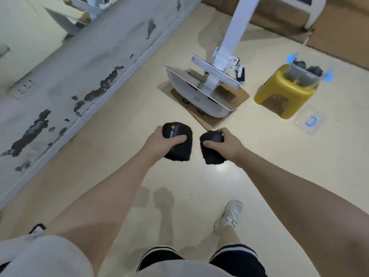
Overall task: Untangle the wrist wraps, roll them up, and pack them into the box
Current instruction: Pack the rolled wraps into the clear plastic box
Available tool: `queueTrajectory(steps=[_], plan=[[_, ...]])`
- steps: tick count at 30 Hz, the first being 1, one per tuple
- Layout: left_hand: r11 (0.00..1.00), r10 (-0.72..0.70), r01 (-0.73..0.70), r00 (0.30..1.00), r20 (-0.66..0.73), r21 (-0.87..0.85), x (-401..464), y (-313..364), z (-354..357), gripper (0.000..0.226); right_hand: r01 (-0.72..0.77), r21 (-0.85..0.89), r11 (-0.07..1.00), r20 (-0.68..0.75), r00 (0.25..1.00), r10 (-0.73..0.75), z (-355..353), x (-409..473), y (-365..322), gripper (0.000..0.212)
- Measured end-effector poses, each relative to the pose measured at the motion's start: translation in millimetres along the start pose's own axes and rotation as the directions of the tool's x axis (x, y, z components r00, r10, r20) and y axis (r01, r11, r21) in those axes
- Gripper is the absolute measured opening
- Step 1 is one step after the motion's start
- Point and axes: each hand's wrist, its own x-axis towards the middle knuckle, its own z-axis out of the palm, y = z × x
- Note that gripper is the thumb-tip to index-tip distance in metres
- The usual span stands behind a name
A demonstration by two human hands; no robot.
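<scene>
Shorts [235,258], dark with white stripes, and a white sneaker [229,215] on the pale floor [111,162] sit nearest, below two bare forearms stretched forward. The left hand [159,141] grips a rolled black wrist wrap [179,150], thumb laid across its top, a small yellow mark and white lettering showing on the fabric. The right hand [226,143] grips a second black roll [211,154], thumb curled over it. The two rolls are held side by side above the floor, near each other but apart.

Farther on, a white machine base [199,96] with a slanting white post stands on a brown board [237,96]. To its right a yellow plastic stool [283,94] carries a clear box [303,76] with blue clips, dark items inside it, too blurred to name. The box's clear lid [310,120], with a blue handle, lies on the floor just beside the stool, on its near side. Along the left runs a grey wall [79,62] with peeling dark patches.
</scene>
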Motion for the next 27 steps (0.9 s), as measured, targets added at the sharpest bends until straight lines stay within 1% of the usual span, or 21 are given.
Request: queueTrajectory(steps=[1,3,4,7,10,13,16,18,19,21,22,25,27], plan=[[1.000,0.003,-0.003,1.000,0.006,-0.019,15,19,29,0.050,-0.023,0.031,0.999,-0.023,0.999,0.024,-31,7,10,0.061],[0.999,-0.003,0.005,1.000,0.028,-0.045,43,61,86,0.050,-0.062,0.102,0.993,-0.068,0.995,0.069,-99,21,26,0.058],[1.000,-0.001,0.003,0.999,0.052,-0.030,57,84,111,0.052,-0.082,0.137,0.987,-0.092,0.991,0.095,-132,30,34,0.057],[0.999,0.045,-0.048,0.989,0.138,0.022,100,148,178,0.063,-0.109,0.156,0.982,-0.172,0.976,0.136,-225,57,46,0.057],[0.994,0.077,-0.090,0.977,0.200,0.054,147,207,233,0.068,-0.107,0.198,0.974,-0.262,0.952,0.158,-299,90,50,0.059],[0.986,0.117,-0.142,0.961,0.251,0.083,198,257,283,0.058,-0.099,0.239,0.966,-0.310,0.935,0.173,-355,129,51,0.063],[0.969,0.147,-0.198,0.941,0.304,0.146,259,304,320,0.057,-0.085,0.291,0.953,-0.359,0.914,0.191,-403,176,46,0.067],[0.951,0.166,-0.244,0.921,0.353,0.189,301,329,343,0.051,-0.072,0.345,0.936,-0.395,0.893,0.214,-432,206,46,0.068],[0.940,0.165,-0.259,0.915,0.369,0.221,322,344,355,0.055,-0.066,0.382,0.922,-0.417,0.878,0.236,-447,222,46,0.066],[0.924,0.138,-0.259,0.912,0.385,0.281,358,372,375,0.072,-0.068,0.440,0.895,-0.440,0.853,0.281,-474,251,44,0.063],[0.913,0.137,-0.270,0.910,0.392,0.307,374,385,385,0.077,-0.072,0.464,0.883,-0.446,0.842,0.303,-487,264,42,0.062],[0.879,0.116,-0.294,0.896,0.429,0.376,422,415,413,0.083,-0.083,0.508,0.857,-0.453,0.821,0.348,-523,296,42,0.051],[0.858,0.095,-0.308,0.882,0.463,0.411,449,429,432,0.083,-0.096,0.518,0.850,-0.451,0.813,0.367,-545,316,47,0.046]])
